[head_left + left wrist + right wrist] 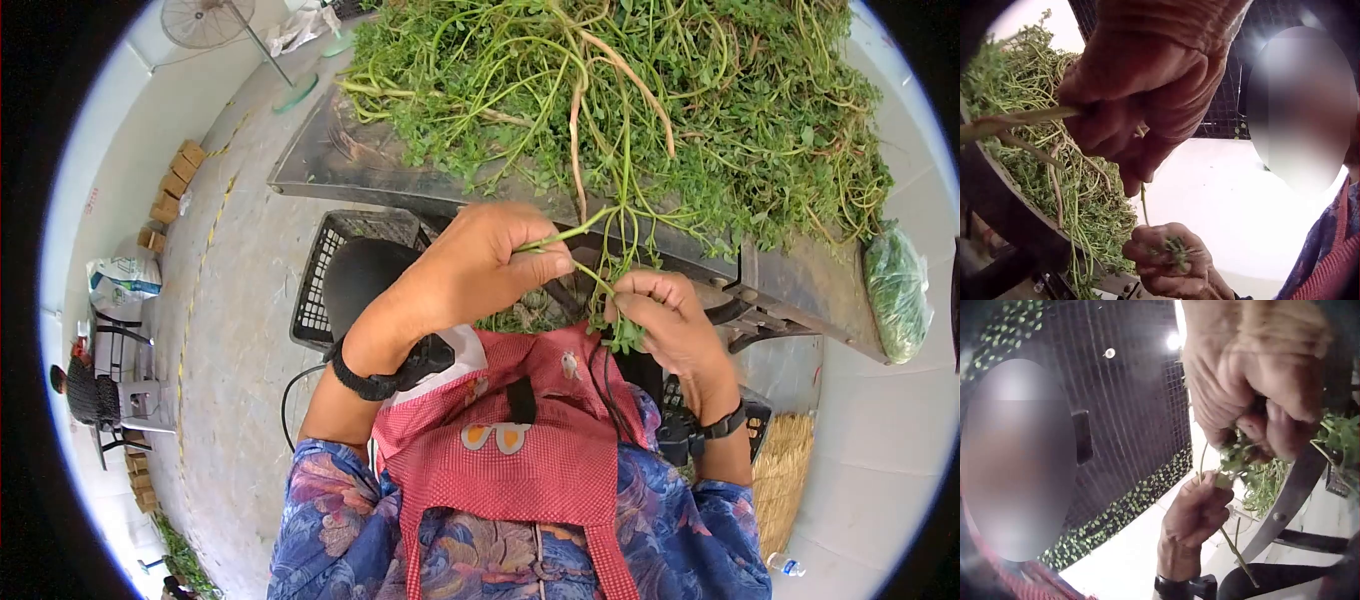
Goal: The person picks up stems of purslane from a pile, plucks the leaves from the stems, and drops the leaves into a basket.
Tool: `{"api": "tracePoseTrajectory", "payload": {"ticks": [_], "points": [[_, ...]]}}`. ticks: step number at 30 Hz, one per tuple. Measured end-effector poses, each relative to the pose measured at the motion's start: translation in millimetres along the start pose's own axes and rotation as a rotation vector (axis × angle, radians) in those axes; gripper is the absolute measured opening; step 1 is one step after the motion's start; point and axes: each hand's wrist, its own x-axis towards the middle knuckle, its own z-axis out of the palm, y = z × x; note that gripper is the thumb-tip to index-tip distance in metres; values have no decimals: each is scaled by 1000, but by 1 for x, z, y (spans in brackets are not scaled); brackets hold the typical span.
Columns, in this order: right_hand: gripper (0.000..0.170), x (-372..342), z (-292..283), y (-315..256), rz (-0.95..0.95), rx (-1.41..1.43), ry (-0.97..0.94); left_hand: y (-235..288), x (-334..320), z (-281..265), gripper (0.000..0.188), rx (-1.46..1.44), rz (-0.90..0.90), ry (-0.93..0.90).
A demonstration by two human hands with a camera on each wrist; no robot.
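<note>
My left hand (470, 265) pinches a branching green plant stem (585, 226) between thumb and fingers, in front of the table edge. A thin side shoot runs from there to my right hand (672, 325), which grips its leafy end; small green leaves (628, 336) poke out below the fingers. In the left wrist view the thick stem (1016, 122) sticks out from the left hand (1154, 81), and the right hand (1172, 262) lies lower. The right wrist view shows leaves (1238, 459) under the right hand's curled fingers and a bare stem (1235, 550) below the left hand (1194, 515).
A large heap of leafy green stems (720, 130) covers much of the dark table (370, 165). On its right end lies a plastic bag of greens (895, 290). Black crates (312, 285) stand below. A red checked apron (540, 460) covers the lap. Left stand a fan (208, 15) and cardboard boxes (172, 185).
</note>
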Motion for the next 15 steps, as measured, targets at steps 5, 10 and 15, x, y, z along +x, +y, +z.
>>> {"api": "tracePoseTrajectory", "payload": {"ticks": [5,10,15], "points": [[10,12,9,-8,-117,251,310,14,-4,3,20,-21,-10,102],[9,12,-45,-25,-393,989,176,18,-11,-23,24,-338,-156,281],[30,20,-48,-34,-438,944,78,2,16,-40,22,-945,-236,311]]}}
